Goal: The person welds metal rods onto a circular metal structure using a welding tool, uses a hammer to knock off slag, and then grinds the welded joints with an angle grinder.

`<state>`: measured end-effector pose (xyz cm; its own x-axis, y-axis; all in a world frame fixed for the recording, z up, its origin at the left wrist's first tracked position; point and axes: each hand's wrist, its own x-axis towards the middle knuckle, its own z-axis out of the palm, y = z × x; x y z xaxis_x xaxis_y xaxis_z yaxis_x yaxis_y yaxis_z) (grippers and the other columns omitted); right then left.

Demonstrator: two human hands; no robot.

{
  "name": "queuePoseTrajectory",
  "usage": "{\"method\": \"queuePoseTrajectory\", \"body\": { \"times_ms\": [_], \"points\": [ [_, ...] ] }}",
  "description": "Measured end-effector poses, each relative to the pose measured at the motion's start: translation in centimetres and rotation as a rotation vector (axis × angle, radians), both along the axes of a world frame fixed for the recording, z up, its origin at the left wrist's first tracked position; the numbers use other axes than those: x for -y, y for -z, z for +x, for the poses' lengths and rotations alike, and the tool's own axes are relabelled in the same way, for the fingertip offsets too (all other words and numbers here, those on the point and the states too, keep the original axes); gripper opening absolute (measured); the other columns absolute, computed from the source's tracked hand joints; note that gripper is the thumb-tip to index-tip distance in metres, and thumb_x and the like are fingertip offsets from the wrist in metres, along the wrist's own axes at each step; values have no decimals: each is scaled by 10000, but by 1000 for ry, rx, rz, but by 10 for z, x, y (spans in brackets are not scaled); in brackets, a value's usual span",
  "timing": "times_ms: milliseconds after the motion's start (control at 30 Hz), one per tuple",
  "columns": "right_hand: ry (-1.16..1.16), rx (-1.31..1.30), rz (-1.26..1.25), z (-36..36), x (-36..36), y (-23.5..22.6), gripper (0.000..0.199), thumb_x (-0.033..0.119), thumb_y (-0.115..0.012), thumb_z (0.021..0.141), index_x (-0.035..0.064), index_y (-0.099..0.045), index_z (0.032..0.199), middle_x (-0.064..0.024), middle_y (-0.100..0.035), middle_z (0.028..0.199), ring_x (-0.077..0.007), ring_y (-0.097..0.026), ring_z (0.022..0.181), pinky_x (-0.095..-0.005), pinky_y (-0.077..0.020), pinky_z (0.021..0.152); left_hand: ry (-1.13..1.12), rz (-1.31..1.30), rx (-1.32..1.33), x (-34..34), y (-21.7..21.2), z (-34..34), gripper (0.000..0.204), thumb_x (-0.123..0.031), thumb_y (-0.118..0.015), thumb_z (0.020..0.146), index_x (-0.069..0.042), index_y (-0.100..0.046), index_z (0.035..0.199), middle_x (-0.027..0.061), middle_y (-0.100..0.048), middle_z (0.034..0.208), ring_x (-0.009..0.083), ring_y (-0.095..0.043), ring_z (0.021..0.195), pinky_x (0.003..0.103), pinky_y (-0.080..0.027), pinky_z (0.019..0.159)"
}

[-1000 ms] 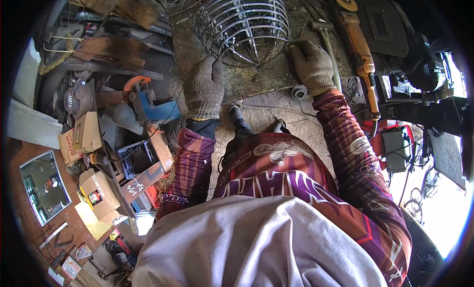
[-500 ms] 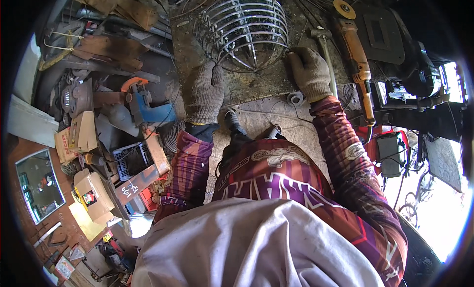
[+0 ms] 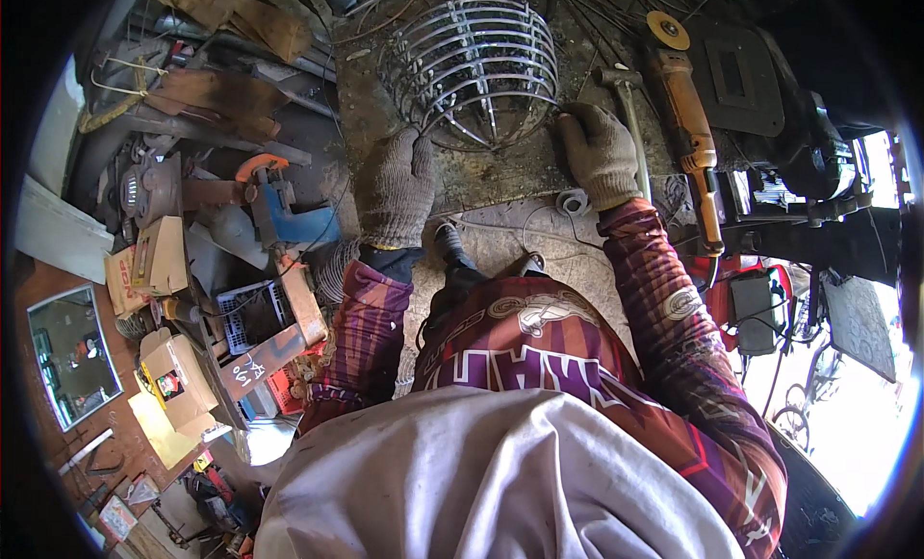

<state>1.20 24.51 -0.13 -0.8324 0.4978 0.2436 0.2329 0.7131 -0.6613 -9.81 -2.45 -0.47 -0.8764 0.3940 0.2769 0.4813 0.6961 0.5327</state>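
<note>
A basket-like frame of bent metal rods (image 3: 491, 94) lies on the dark, dirty worktable (image 3: 481, 179), its curved bars joined to several crosswise strips. My left hand (image 3: 397, 191), in a grey knitted glove, is closed at the near left edge of this frame, with thumb and fingers pinched on its outer wire. On the opposite side, my right hand (image 3: 601, 157), gloved alike, curls its fingers at the near right end of the same wire. The fingertips of both hands are partly hidden by the gloves. A hammer (image 3: 630, 126) lies just right of my right hand.
An orange angle grinder (image 3: 691, 116) lies at the right beside a dark welding mask (image 3: 741, 78). Below the table edge hangs a small metal roll (image 3: 573, 203). At left are a blue clamp-like tool (image 3: 294, 217), cardboard boxes (image 3: 178, 376) and a crate (image 3: 252, 318).
The view has shifted slightly, so the frame and table sit a little lower in it. Both hands keep their places at the frame's edges.
</note>
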Motion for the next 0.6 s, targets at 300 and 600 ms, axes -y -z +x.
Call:
{"method": "queuePoseTrajectory", "body": {
  "times_ms": [300,600],
  "points": [
    [0,59,-7,-2,-5,1,326,362,-618,976,105,-756,1122,-156,-745,1109,-368,-698,1070,-443,-543,921,0,-27,-41,-2,-9,3,362,-353,-605,1039,-45,-704,1201,191,-713,1128,387,-679,1060,450,-536,903],
    [-2,43,12,-2,-5,3,321,368,-626,973,123,-763,1129,-155,-746,1109,-370,-698,1067,-443,-544,919,-6,-49,-18,-4,-15,4,353,-348,-610,1036,-43,-705,1187,192,-708,1116,387,-680,1033,450,-534,871]
  ]
}}
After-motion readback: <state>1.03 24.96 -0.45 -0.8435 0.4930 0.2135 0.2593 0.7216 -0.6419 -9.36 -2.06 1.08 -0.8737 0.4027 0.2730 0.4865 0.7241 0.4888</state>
